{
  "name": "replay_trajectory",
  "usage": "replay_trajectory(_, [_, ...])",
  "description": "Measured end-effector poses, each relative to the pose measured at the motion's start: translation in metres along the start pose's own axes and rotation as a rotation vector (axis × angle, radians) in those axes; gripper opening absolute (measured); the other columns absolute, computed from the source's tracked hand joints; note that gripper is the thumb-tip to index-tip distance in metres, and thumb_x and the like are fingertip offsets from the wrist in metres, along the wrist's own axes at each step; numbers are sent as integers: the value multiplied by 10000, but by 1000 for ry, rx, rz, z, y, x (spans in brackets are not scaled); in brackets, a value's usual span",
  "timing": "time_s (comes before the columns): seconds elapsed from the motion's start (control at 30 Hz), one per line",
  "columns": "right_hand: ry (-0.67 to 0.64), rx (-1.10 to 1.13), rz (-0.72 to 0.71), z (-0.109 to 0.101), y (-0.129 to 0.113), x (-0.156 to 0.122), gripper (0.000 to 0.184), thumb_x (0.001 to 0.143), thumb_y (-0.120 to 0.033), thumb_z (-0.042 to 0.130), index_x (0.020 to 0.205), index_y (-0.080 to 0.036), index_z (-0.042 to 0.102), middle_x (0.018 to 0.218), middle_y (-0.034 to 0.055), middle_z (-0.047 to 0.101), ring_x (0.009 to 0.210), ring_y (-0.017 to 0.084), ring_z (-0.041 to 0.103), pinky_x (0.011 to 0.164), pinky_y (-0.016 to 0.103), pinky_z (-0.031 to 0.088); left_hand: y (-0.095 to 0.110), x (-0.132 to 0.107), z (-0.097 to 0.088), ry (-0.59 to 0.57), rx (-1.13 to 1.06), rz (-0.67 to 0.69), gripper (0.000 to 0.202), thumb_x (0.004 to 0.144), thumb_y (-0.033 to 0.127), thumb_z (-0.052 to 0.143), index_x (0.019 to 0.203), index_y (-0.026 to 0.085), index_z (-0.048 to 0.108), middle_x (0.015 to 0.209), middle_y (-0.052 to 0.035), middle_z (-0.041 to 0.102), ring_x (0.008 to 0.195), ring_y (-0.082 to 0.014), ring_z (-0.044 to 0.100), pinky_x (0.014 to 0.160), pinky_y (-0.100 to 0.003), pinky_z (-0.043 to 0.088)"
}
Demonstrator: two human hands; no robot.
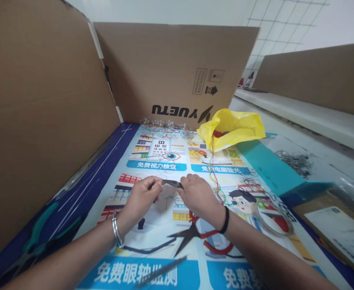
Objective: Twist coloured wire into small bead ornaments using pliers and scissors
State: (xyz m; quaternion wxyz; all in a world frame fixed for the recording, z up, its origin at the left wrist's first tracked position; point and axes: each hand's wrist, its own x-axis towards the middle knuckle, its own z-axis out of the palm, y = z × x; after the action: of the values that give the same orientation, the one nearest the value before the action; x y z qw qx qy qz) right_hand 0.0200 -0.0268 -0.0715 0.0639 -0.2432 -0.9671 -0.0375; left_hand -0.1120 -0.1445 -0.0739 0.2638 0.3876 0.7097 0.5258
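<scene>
My right hand point(198, 193) is closed around a slim dark metal tool point(173, 183) that looks like pliers; its handles are hidden in my palm. The tool's tip points left and meets the fingertips of my left hand point(143, 197). Those fingers are pinched together, and what they hold is too small to make out. Below my hands lie scissors point(190, 235) with red handles and dark blades. A dark curved wire point(149, 250) rests beside the blades. Closer to me is a blurred dark strip point(163, 270).
Teal-handled pliers point(39, 237) lie at the left. Tangled wire point(167, 124) sits along the cardboard wall point(153, 68). Red and green threads point(216, 179) trail from a yellow bag point(240, 131). A tape roll point(273, 218) and a teal box point(270, 169) are on the right.
</scene>
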Motion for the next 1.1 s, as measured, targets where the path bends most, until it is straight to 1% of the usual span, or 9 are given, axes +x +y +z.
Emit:
replay_trajectory(0.17, [5,10,-15,1,1,1,190,859,-328,485,921,-166,562,905,85,589,867,223,530,732,318,389,0,0,0,21,10,-15,149,765,268,482,654,187,539,528,31,534,585,-140,520,562,-234,346])
replay_trajectory(0.33, [1,-4,17,-1,-2,0,198,857,-328,486,933,-161,560,913,96,580,895,233,517,751,331,385,2,-1,1,41,5,-26,153,759,281,500,647,188,548,509,32,529,576,-144,519,550,-232,349])
replay_trajectory(0.47, [23,1,38,0,-4,0,209,855,-341,488,932,-160,560,912,97,577,892,240,512,751,342,384,3,-3,4,84,39,3,203,779,296,488,621,186,552,529,31,545,561,-135,514,551,-231,361])
replay_trajectory(0.6, [6,16,39,3,-5,0,215,865,-344,475,941,-160,558,915,97,579,892,233,516,757,336,384,0,-3,6,132,89,23,212,778,282,486,600,188,554,527,37,551,552,-132,515,567,-232,372])
replay_trajectory(0.77, [5,26,35,5,-4,1,212,869,-345,469,932,-164,556,899,85,585,874,226,527,743,324,392,-2,-3,6,129,111,67,202,776,251,476,592,192,535,541,40,546,568,-130,516,587,-231,371])
replay_trajectory(0.9, [-14,23,31,5,-5,1,202,872,-327,464,936,-159,554,900,89,586,876,221,531,749,320,395,-1,-4,6,142,109,61,183,774,251,474,616,194,547,557,34,558,593,-140,526,601,-238,375])
replay_trajectory(1.1, [-47,18,29,4,-7,2,204,867,-316,470,960,-152,550,918,98,587,890,222,536,756,323,403,1,-4,6,157,106,51,185,754,238,480,586,193,542,539,35,544,576,-138,514,586,-236,369])
